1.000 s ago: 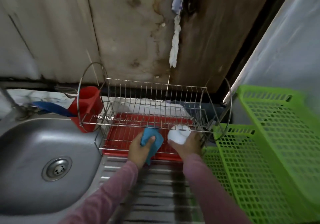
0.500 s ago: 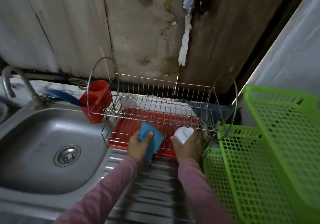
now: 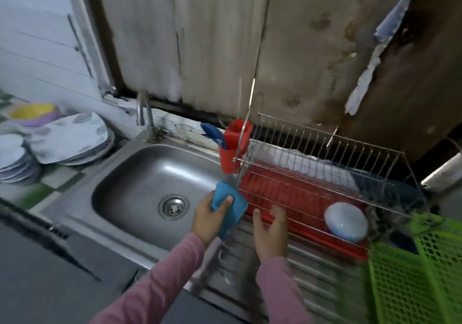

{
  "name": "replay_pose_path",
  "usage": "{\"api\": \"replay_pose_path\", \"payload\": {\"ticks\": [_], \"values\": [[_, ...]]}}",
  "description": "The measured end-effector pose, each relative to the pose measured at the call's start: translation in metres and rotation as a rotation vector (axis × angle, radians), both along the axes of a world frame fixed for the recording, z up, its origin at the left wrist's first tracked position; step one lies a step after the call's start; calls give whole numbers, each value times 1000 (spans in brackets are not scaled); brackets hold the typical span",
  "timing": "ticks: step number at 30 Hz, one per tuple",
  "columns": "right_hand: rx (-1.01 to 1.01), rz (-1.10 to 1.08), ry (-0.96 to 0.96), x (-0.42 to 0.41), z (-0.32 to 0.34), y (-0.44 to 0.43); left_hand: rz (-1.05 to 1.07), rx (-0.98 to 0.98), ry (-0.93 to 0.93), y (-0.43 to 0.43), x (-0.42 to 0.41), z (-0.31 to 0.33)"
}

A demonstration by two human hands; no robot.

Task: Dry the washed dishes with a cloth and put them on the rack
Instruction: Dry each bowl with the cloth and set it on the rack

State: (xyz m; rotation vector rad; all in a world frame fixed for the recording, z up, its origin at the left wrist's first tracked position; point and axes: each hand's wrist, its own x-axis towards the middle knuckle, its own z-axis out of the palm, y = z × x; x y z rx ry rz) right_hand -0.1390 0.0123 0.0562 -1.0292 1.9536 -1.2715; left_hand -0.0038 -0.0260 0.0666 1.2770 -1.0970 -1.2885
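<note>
One bowl (image 3: 346, 221) racked: lower tier of rack (image 3: 325, 148), right end, over red tray (image 3: 287, 193). Grip status: left hand (image 3: 208, 220) clamped round blue cloth (image 3: 238, 208), at right edge of sink (image 3: 140, 173); right hand (image 3: 271, 228) empty, fingers apart, just short of rack front. Likely next: fetch from plate stack (image 3: 72, 141), well left of sink. Take top plate only, fingers under, thumb on rim. Wipe both faces over sink. Slot upright between wires.

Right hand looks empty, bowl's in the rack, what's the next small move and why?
Probably reach the right hand leftward across the sink for a plate from the stack: that hand is open and empty, the white bowl sits in the rack, and the left hand holds the blue cloth.
</note>
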Motion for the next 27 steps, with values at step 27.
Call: {"api": "replay_pose_path", "payload": {"ticks": [27], "values": [[10, 918, 160, 489, 6, -97, 716, -46, -62, 17, 495, -11]]}}
